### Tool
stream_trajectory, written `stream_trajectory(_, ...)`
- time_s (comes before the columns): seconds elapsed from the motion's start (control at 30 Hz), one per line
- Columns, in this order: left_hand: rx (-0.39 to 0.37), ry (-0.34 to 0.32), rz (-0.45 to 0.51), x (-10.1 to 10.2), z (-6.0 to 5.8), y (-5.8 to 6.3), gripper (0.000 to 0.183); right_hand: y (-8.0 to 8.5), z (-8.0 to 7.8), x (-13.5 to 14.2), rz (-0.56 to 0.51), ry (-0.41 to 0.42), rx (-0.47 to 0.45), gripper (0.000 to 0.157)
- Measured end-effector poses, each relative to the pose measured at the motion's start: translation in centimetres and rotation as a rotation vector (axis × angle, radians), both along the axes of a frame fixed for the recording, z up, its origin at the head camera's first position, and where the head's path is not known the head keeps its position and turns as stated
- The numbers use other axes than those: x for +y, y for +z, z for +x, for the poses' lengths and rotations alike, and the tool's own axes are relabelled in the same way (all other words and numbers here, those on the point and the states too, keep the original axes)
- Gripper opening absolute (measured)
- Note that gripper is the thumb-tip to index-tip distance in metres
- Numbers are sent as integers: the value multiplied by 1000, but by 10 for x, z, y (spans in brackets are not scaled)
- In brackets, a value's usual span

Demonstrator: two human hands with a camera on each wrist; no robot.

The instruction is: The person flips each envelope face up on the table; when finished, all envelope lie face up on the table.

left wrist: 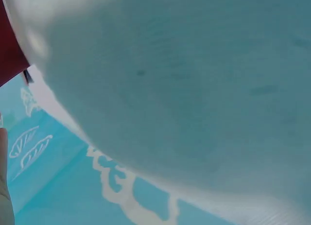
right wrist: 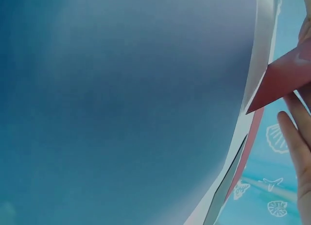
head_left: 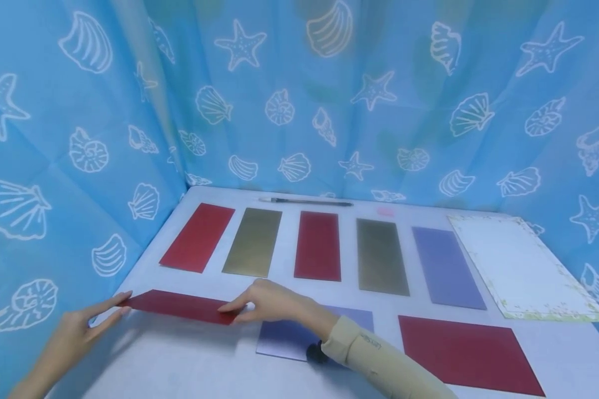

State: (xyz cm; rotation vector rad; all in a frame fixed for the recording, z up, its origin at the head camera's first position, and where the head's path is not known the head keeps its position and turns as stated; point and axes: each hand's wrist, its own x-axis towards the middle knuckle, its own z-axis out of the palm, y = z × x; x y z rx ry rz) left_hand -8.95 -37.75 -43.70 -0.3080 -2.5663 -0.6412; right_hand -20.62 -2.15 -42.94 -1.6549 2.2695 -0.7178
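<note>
A dark red sheet of card (head_left: 179, 306) is held up at a tilt over the near left of the table, its shadow beneath it. My left hand (head_left: 72, 332) pinches its left corner between thumb and fingers. At the right end, my right hand (head_left: 274, 302) grips the edge. The red card (right wrist: 284, 77) also shows at the side of the right wrist view, with fingers of the right hand (right wrist: 302, 152) around it. Only a corner of the card (left wrist: 8, 47) appears in the left wrist view. A lavender card (head_left: 284, 341) lies partly hidden under the right forearm.
Along the back lie a bright red card (head_left: 197, 237), gold card (head_left: 253, 242), dark red card (head_left: 317, 246), olive card (head_left: 381, 256) and lavender card (head_left: 449, 267). Behind them is a brush (head_left: 311, 202). A flower-bordered sheet (head_left: 524, 266) and large red card (head_left: 469, 352) lie right.
</note>
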Motion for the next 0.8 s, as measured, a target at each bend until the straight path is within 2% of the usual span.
stream_trajectory(0.1, 8, 29, 19, 2, -1, 5, 40, 3, 3, -1, -44, -12, 28, 38)
stream_trajectory(0.2, 23, 55, -4, 4, -3, 10, 39, 5, 5, -1, -101, -19, 66, 37)
stream_trajectory(0.33, 61, 65, -17, 6, -6, 16, 37, 7, 5, -2, -188, -11, 93, 36)
stream_trajectory(0.5, 66, 90, 4, 6, -9, 22, 36, 10, 8, -4, -266, 0, 119, 32)
stream_trajectory(0.6, 70, 86, 35, 7, -9, 25, 35, 11, 10, -5, -293, 0, 105, 31)
stream_trajectory(0.8, 57, 61, 58, 6, -8, 27, 40, 7, 12, -4, -361, -21, 10, 37)
